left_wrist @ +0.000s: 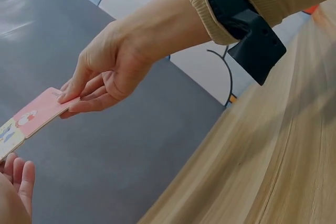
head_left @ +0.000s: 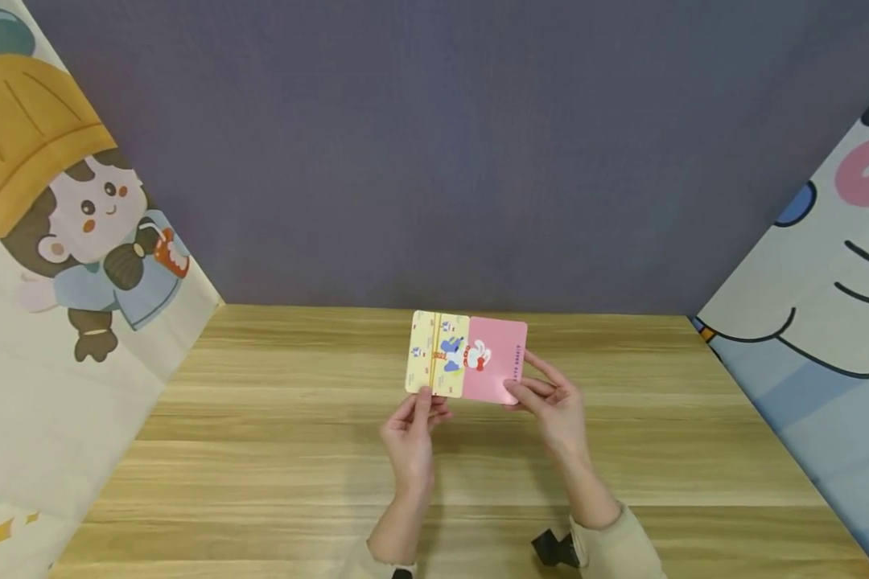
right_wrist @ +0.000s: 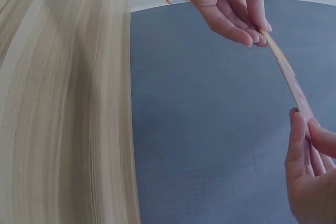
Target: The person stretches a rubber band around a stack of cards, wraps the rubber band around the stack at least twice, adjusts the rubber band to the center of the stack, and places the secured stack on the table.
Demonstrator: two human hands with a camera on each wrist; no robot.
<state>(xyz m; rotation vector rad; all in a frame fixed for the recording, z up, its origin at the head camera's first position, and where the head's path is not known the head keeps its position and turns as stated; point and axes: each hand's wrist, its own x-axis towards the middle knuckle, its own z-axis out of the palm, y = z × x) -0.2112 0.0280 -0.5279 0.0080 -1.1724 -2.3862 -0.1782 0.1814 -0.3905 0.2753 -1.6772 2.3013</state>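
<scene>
A thin booklet [head_left: 496,342] with cartoon pictures is spread out above the table, its pink half on the right and its yellow half on the left. A white rabbit and a blue figure are printed near the middle. My left hand [head_left: 409,446] pinches the lower edge of the yellow half, thumb on the front. At the lower right corner of the pink half, my right hand [head_left: 563,414] grips with thumb in front and fingers behind. Seen edge-on in the right wrist view, the booklet [right_wrist: 286,69] is slim and slightly bent between both hands.
The wooden table [head_left: 261,450] stretches beneath both hands. A dark grey panel [head_left: 434,161] rises behind it. Cartoon-printed side walls stand at the left [head_left: 14,386] and right [head_left: 789,322]. A black wrist mount [head_left: 554,550] sits by the right sleeve.
</scene>
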